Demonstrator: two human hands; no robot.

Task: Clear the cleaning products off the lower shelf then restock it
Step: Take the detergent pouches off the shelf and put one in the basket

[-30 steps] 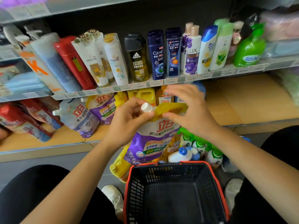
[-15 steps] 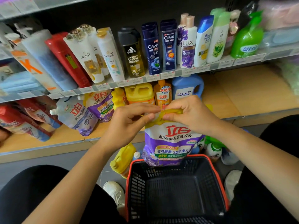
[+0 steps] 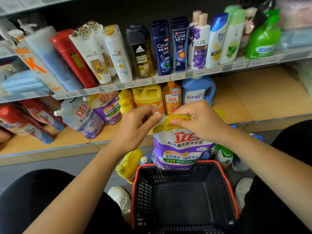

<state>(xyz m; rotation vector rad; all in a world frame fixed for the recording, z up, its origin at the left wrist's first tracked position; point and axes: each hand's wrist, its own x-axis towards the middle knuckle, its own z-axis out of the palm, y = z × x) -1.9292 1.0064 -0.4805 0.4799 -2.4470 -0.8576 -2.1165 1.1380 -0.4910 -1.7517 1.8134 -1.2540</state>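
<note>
A purple and yellow detergent refill pouch [image 3: 180, 149] hangs upright in front of the lower shelf [image 3: 263, 98], its bottom just above the far rim of a black basket with a red rim [image 3: 226, 179]. My left hand [image 3: 136, 127] pinches the pouch's white cap at its top left corner. My right hand [image 3: 199, 122] grips the yellow top edge beside it. On the lower shelf stand two more pouches [image 3: 81, 115], a yellow jug [image 3: 148, 97], an orange bottle [image 3: 171, 97] and a blue jug [image 3: 197, 93].
Shampoo and body-wash bottles [image 3: 162, 48] line the upper shelf. On the floor behind the basket lie a yellow bottle [image 3: 130, 164] and several green-capped bottles [image 3: 224, 156]. Red packs [image 3: 25, 122] lean at the lower shelf's left end. My knees and white shoes flank the basket.
Both hands have lowered the pouch from shelf height toward the basket and turned it upright, front label facing me. The left fingers now cover more of the white cap.
</note>
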